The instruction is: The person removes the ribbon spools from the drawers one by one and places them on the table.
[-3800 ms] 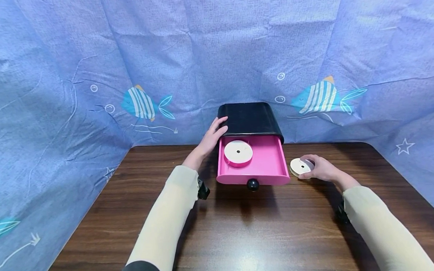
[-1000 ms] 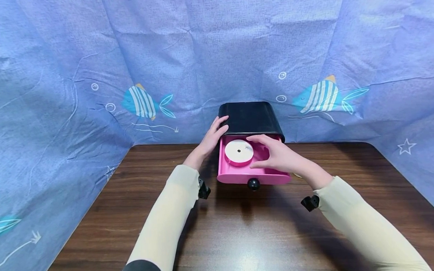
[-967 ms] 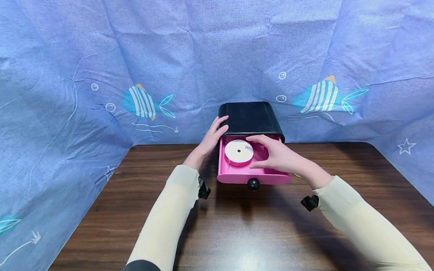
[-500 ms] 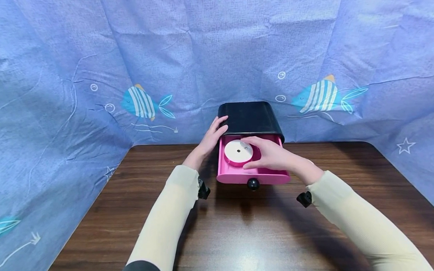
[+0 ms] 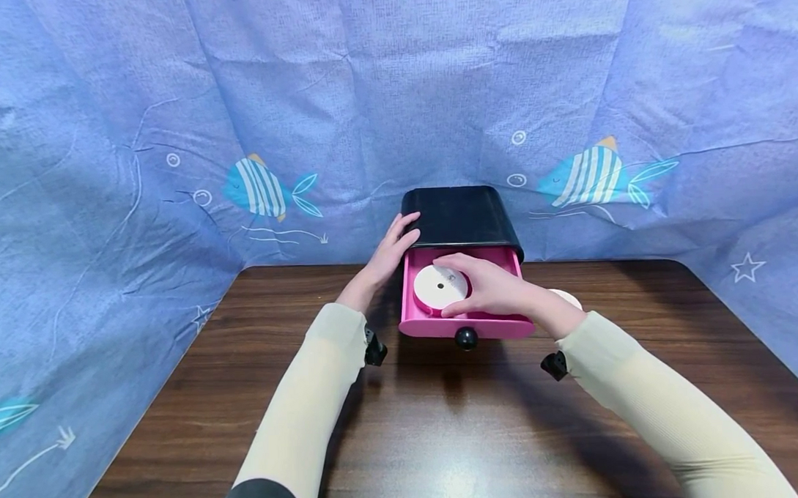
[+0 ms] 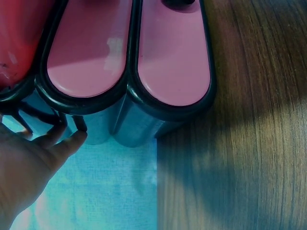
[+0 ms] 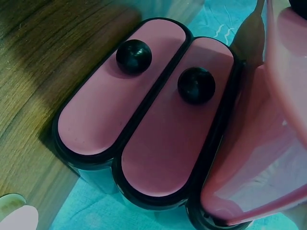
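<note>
A black cabinet (image 5: 460,216) with pink drawer fronts stands against the cloth, its top drawer (image 5: 413,307) pulled out. In that drawer is a ribbon spool (image 5: 433,283), a white disc with a bright pink edge. My right hand (image 5: 489,284) reaches in from the right and grips the spool, fingers at its far edge and thumb at its near edge. At the cabinet's upper left side rests my left hand (image 5: 389,255), fingers extended; the left wrist view also catches this hand (image 6: 29,163) against the cabinet's dark side.
A second white spool (image 5: 567,297) lies on the wooden table (image 5: 295,311) right of the cabinet, partly behind my right forearm. Two closed lower drawers with black knobs (image 7: 196,85) show in the right wrist view. A blue fish-print cloth (image 5: 394,95) hangs behind.
My right hand has let go of the white spool on the table, moved left into the drawer and taken hold of the pink-edged spool, which has shifted slightly toward me. The left hand stays put.
</note>
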Action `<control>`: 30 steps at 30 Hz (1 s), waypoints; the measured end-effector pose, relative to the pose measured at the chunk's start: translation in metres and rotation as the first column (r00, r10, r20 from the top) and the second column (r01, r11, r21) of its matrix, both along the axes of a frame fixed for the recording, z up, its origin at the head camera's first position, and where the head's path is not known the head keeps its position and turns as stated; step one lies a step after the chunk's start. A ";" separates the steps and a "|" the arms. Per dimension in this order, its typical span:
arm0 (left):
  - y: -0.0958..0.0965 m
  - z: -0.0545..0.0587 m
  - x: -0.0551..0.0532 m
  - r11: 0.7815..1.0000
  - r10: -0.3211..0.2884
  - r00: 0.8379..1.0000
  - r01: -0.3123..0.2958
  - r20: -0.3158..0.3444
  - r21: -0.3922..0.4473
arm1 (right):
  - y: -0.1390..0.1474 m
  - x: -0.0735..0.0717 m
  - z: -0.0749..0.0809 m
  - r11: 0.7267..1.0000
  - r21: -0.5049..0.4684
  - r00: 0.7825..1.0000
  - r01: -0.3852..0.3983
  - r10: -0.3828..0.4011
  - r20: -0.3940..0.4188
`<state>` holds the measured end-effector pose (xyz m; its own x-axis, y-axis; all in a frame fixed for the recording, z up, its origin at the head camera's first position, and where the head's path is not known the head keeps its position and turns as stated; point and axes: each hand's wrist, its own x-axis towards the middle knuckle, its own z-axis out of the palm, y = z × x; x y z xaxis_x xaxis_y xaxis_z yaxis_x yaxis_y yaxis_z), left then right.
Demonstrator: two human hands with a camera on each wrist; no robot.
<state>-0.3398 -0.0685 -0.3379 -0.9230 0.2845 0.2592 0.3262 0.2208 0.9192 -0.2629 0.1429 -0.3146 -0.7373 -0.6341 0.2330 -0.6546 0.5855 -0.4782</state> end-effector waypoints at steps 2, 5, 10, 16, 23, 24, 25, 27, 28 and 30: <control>0.000 0.000 0.000 1.000 -0.002 1.000 0.002 -0.001 0.000 | 0.000 0.000 0.000 1.000 -0.001 1.000 0.001 -0.001 -0.004; 0.000 -0.001 -0.001 1.000 -0.003 1.000 0.003 -0.001 0.005 | -0.001 0.000 0.000 1.000 0.000 1.000 -0.001 0.001 -0.013; 0.000 -0.001 -0.001 1.000 -0.003 1.000 0.003 0.006 0.013 | -0.001 0.000 -0.001 1.000 -0.002 1.000 -0.003 0.003 -0.024; -0.001 0.000 0.000 1.000 -0.006 1.000 0.006 0.008 0.018 | -0.001 0.000 -0.001 1.000 -0.003 0.999 0.002 -0.002 -0.034; -0.001 0.000 0.001 1.000 -0.010 1.000 0.010 0.015 0.012 | 0.000 0.000 -0.001 1.000 -0.018 1.000 0.010 -0.010 -0.023; -0.001 0.000 0.001 1.000 -0.011 1.000 0.011 0.014 0.010 | 0.000 0.000 -0.001 1.000 -0.021 1.000 0.012 -0.012 -0.022; -0.001 0.000 0.000 1.000 -0.011 1.000 0.010 0.013 0.009 | 0.001 0.001 -0.001 1.000 -0.024 1.000 0.012 -0.013 -0.022; -0.001 -0.001 0.000 1.000 -0.009 1.000 0.009 0.009 0.005 | 0.002 0.001 -0.001 1.000 -0.026 1.000 0.014 -0.015 -0.022; -0.001 -0.001 0.000 1.000 -0.007 1.000 0.007 0.007 0.003 | 0.002 0.001 -0.001 1.000 -0.025 1.000 0.016 -0.017 -0.020; -0.001 -0.001 0.000 1.000 -0.006 1.000 0.006 0.002 0.002 | 0.002 0.003 0.001 0.999 -0.029 1.000 0.019 -0.019 -0.014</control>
